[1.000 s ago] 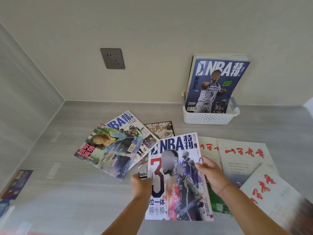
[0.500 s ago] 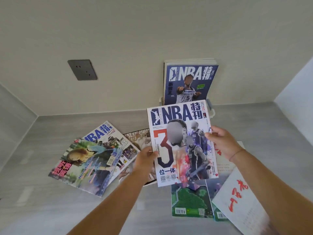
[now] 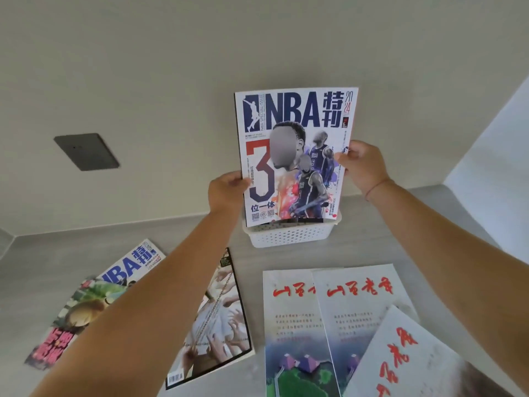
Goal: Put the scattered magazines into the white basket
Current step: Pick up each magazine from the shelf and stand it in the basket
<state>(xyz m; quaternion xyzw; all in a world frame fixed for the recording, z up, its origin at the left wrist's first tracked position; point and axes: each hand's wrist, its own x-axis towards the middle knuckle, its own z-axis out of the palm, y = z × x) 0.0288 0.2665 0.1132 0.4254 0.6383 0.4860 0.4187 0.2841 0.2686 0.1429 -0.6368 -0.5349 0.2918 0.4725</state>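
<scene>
A: Head view. What is hidden or cut off?

B: The NBA magazine (image 3: pixel 294 156) stands upright in front of the basket (image 3: pixel 289 234) and covers its inside and back rim; the lower edge of the magazine sits at the front rim, and I cannot tell whether it is inside. The blue issue seen in the basket earlier is wholly covered. The left forearm crosses the second NBA issue (image 3: pixel 126 270) and the pink-title magazine (image 3: pixel 65 325) on top of it, and part of the hands-cover magazine (image 3: pixel 217 319). The three red-title booklets (image 3: pixel 357 310) overlap one another; the nearest runs off the bottom right corner.

A: Hands?

B: Left hand (image 3: pixel 226 190) pinches the left edge of the magazine, thumb in front. Right hand (image 3: pixel 362 167) pinches the right edge higher up, fingers behind and out of sight. Both are closed on it.

A: Change from half a second ago?

B: The magazine has gone from tilted above the tabletop (image 3: pixel 429 224) to upright against the back wall, over the basket. Both arms reach further out.

A: Edges, open room?

B: The basket stands against the wall. A bare strip of tabletop lies between the basket and the booklets, and to the basket's right up to the side wall. A grey socket plate (image 3: pixel 86 151) sits on the wall, well left.
</scene>
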